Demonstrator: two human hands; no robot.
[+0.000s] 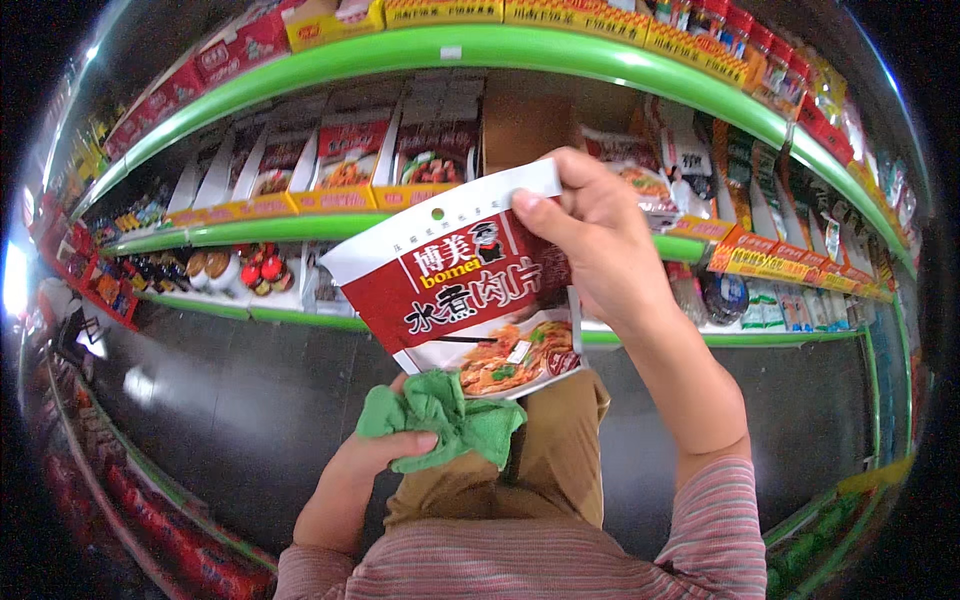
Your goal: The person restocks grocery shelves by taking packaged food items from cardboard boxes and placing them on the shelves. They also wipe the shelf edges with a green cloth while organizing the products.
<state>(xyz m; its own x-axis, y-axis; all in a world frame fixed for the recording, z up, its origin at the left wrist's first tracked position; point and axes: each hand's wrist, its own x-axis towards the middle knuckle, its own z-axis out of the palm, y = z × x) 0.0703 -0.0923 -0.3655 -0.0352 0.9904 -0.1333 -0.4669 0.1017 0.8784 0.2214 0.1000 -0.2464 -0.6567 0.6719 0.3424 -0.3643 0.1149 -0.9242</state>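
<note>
A red and white seasoning pouch [480,292], with a picture of cooked food on its front, is held up before me. My right hand [592,225] pinches its white upper right corner between thumb and fingers. Low at the pouch's left side, my left hand [390,446] grips a crumpled green cloth [450,420]. The cloth lies against the pouch's bottom edge; part of the left hand is hidden behind the cloth and pouch.
Ahead stands a store shelf with green edges [315,225]. Boxes of similar pouches [349,157] line its middle level, with an upright brown cardboard panel [525,120] beside them. Jars [757,45] stand on the upper right. Red packages [172,517] lie at lower left.
</note>
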